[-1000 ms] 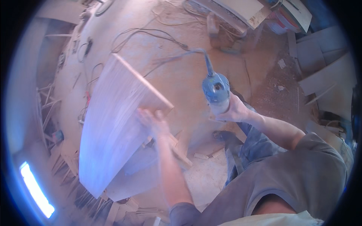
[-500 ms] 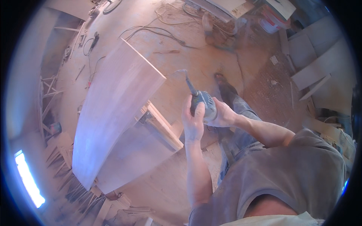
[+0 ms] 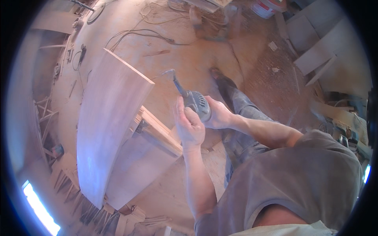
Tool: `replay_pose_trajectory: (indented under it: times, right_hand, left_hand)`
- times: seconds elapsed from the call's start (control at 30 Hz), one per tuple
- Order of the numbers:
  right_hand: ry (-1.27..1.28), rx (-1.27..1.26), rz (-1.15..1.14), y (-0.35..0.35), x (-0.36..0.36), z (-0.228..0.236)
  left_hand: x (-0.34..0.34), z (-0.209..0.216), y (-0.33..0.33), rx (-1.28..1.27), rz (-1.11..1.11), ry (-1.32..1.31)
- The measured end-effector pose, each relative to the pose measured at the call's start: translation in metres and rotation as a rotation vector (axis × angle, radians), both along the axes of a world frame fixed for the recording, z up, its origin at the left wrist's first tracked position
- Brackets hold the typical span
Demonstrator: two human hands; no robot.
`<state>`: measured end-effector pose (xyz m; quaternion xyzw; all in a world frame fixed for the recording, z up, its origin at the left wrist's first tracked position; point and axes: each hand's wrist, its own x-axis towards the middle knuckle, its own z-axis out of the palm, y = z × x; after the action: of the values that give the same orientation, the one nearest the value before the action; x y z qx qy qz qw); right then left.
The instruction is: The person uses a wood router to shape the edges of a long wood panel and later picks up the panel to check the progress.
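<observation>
In front of my body I hold a dusty dark grey-blue handheld power tool (image 3: 201,103), apparently a palm sander, with both hands. My left hand (image 3: 191,128) is closed around its near left side, the fingers folded against the body. My right hand (image 3: 219,114) grips it from the right. The cord leaves the tool's top and runs toward the corner of a large pale wooden panel (image 3: 108,106). That panel lies to the left of my hands, and the tool is clear of it. The tool's underside is hidden.
Below the large panel are wooden support beams (image 3: 161,131) and a second, lower board (image 3: 136,167). Cables (image 3: 145,33) lie looped on the dusty floor ahead. Boards (image 3: 315,47) lean at the right, near a red and white bucket (image 3: 265,8). Wood offcuts (image 3: 94,210) are piled at the lower left.
The view has shifted, so floor and panels sit further left. My left thumb, earlier stretched along the tool, is now folded in. Both hands keep hold of the tool.
</observation>
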<state>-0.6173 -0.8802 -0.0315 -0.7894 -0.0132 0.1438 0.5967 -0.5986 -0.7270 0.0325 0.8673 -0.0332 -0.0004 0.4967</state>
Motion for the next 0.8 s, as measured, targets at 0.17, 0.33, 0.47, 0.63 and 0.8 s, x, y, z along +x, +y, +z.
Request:
replay_pose_trajectory:
  times: [0.17, 0.33, 0.47, 0.63, 0.8]
  right_hand:
    - [0.001, -0.027, -0.061, 0.003, 0.020, -0.007]
    - [-0.032, -0.122, -0.067, -0.005, 0.051, -0.025]
    - [-0.072, -0.090, -0.049, -0.005, 0.063, -0.035]
    - [-0.155, 0.059, -0.018, 0.004, 0.061, -0.033]
    - [0.157, 0.074, -0.062, -0.002, 0.078, -0.010]
  left_hand:
    - [0.025, -0.010, -0.007, -0.144, -0.027, -0.044]
    - [0.046, -0.013, 0.014, -0.492, 0.100, 0.313]
    - [0.050, -0.019, 0.016, -0.660, 0.108, 0.422]
    - [0.052, -0.032, -0.028, -0.480, 0.181, 0.201]
    - [0.097, -0.028, -0.052, -0.154, 0.205, 0.217]
